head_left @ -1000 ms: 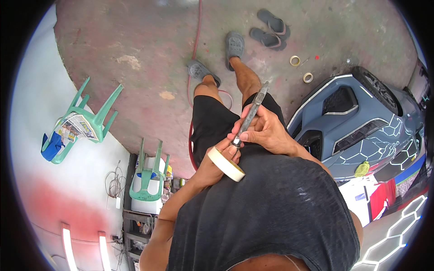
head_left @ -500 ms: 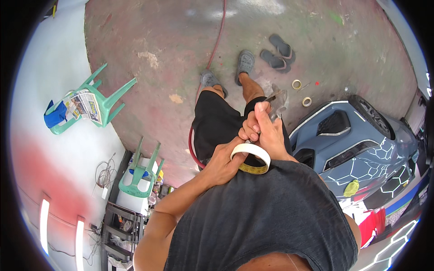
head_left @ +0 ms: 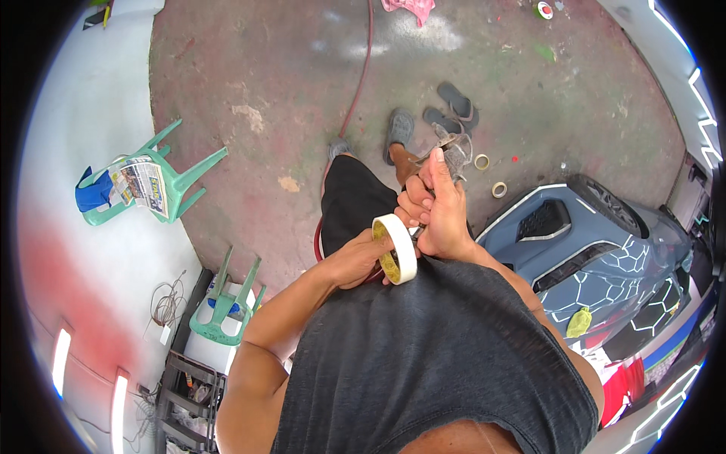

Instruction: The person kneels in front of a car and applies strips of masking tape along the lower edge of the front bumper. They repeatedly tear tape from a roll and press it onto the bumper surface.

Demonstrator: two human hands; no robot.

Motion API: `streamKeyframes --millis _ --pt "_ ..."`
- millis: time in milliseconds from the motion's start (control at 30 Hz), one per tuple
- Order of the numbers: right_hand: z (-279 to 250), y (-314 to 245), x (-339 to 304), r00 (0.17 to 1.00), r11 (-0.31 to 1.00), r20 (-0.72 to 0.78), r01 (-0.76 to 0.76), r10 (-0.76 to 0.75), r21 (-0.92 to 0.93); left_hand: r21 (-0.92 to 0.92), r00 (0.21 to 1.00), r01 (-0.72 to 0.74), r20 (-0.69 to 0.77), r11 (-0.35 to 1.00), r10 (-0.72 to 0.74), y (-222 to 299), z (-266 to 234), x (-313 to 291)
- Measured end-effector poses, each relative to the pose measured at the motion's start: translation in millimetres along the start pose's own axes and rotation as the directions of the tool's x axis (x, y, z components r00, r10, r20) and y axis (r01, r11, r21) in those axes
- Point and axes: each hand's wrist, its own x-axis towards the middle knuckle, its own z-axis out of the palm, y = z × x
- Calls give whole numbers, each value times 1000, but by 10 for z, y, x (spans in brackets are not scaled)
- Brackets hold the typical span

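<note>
A roll of masking tape (head_left: pixel 407 253), cream with a yellow printed core, is in my left hand (head_left: pixel 352 259), whose fingers reach into its ring close to my shirt. My right hand (head_left: pixel 446 216) is closed around a grey, grimy tool (head_left: pixel 458 156) that looks like a spray gun, its thumb pointing away from me. The tool's head sticks out beyond the fingers, while its grip is mostly hidden. A little dark metal shows between my hands, just right of the roll. Whether the left fingers also touch the tool, I cannot tell.
A grey-blue car body with white hexagon lines (head_left: pixel 590 284) stands at right, a yellow-green cloth (head_left: pixel 579 322) on it. A red hose (head_left: pixel 361 83) crosses the floor. Two tape rolls, the nearer one (head_left: pixel 499 190), and flip-flops (head_left: pixel 457 102) lie ahead. Green plastic stools (head_left: pixel 185 178) are at left.
The tape roll has shifted left and turned more edge-on with my left hand. The tool has turned in my right hand and moved slightly left. A pink cloth now shows at the top.
</note>
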Motion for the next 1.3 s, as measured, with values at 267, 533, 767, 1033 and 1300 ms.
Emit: streamKeyframes --millis 267,533,767,1033,1300 --pt "-93 -60 -21 983 988 174 -81 57 135 220 973 -184 -94 958 208 -76 303 -97" --pt "-54 -114 -263 995 1000 100 11 -13 28 793 790 -349 -38 499 612 -189 555 -179" --pt "-151 -176 -352 939 997 339 -34 54 -65 834 779 -326 -30 445 627 -209 572 -379" --pt "-213 -111 -554 862 999 507 -18 -1 32 693 826 -393 -23 605 563 -272 506 -477" --pt "-154 -60 -758 870 970 445 244 -211 -18 800 705 -454 54 393 707 -237 618 -577"
